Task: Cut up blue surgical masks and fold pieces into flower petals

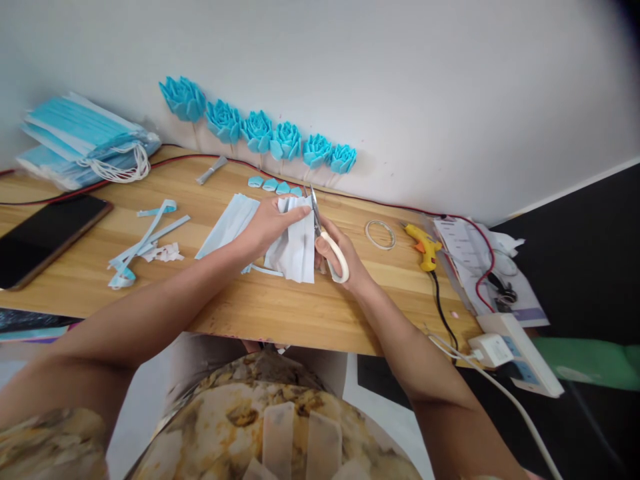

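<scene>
My left hand [273,223] grips a pale blue face mask [295,248] above the wooden table [280,307], thumb on top. My right hand [340,257] is closed around white-handled scissors [327,243], whose blades point away from me along the mask's right edge. A second flat mask [227,223] lies under my left hand. Small cut blue petals [273,185] sit just beyond the hands.
Several blue flowers made from masks [257,130] line the wall. A mask stack [85,140] and a phone [45,237] are at the left, with cut strips [145,243] nearby. To the right lie a tape ring [380,235], a yellow glue gun [424,245] and a power strip [520,350].
</scene>
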A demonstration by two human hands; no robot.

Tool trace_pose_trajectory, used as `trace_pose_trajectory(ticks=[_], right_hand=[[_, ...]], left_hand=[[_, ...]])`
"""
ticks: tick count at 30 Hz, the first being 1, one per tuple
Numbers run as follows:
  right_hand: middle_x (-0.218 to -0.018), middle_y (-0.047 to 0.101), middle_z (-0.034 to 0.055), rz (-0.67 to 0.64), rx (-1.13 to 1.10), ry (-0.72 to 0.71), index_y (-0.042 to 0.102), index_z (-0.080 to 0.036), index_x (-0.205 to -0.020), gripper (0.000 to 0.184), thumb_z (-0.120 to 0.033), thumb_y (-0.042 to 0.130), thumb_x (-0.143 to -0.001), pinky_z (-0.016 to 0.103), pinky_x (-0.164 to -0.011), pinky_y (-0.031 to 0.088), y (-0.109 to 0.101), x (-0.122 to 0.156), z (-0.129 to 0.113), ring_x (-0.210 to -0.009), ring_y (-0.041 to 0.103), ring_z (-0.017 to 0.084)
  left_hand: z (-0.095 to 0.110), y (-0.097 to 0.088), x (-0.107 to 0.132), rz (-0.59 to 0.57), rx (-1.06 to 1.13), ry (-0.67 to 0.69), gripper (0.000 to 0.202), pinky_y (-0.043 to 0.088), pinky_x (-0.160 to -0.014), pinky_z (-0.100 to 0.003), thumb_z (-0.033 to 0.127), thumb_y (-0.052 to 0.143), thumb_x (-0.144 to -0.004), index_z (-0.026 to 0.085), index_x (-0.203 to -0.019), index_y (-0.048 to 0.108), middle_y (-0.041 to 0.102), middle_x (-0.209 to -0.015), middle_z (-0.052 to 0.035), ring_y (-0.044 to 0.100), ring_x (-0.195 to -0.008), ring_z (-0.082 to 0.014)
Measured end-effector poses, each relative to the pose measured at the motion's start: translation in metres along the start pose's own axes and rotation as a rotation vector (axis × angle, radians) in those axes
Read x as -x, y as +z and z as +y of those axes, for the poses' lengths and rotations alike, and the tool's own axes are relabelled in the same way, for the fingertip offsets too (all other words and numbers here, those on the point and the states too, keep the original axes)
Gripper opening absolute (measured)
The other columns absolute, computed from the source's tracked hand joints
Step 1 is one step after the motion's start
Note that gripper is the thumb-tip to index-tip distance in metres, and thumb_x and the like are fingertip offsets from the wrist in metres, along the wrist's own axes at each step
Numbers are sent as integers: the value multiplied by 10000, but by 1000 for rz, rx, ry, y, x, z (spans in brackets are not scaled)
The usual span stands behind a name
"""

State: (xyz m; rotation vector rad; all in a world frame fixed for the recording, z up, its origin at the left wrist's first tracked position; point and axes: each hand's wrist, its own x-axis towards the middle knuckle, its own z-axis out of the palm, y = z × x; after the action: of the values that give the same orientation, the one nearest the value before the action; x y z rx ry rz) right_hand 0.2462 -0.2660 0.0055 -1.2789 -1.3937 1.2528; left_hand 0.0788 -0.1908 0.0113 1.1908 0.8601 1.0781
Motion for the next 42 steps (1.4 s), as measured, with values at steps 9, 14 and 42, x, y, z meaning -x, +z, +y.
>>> trace_pose_trajectory(ticks=[9,14,42], right_hand=[[-646,549,-37,-10,-11,-19,468,-205,-1534,1017,-795,734,-751,278,-467,393,-1,-2,1,-543,506,151],[-641,553,-37,-13,4,-12,476,-197,-1522,1014,-800,732,-748,280,-469,389,-1,-1,0,-547,523,155],[-624,549,-72,8,-74,-30,451,-193,-1555,1006,-743,751,-769,244,-421,374,2,-1,8,-485,476,101]], left_hand=[[3,0,0,22,32,-43,292,444,-616,-283,365,805,-716,164,-736,594,618,-733,-25,546,-642,-142],[-1,0,-1,-1,14,-5,295,464,-641,-293,367,822,-713,157,-761,621,631,-757,-28,565,-668,-151],[4,1,1,3,27,-25,260,446,-625,-278,326,792,-770,162,-742,592,600,-728,-9,529,-628,-123]])
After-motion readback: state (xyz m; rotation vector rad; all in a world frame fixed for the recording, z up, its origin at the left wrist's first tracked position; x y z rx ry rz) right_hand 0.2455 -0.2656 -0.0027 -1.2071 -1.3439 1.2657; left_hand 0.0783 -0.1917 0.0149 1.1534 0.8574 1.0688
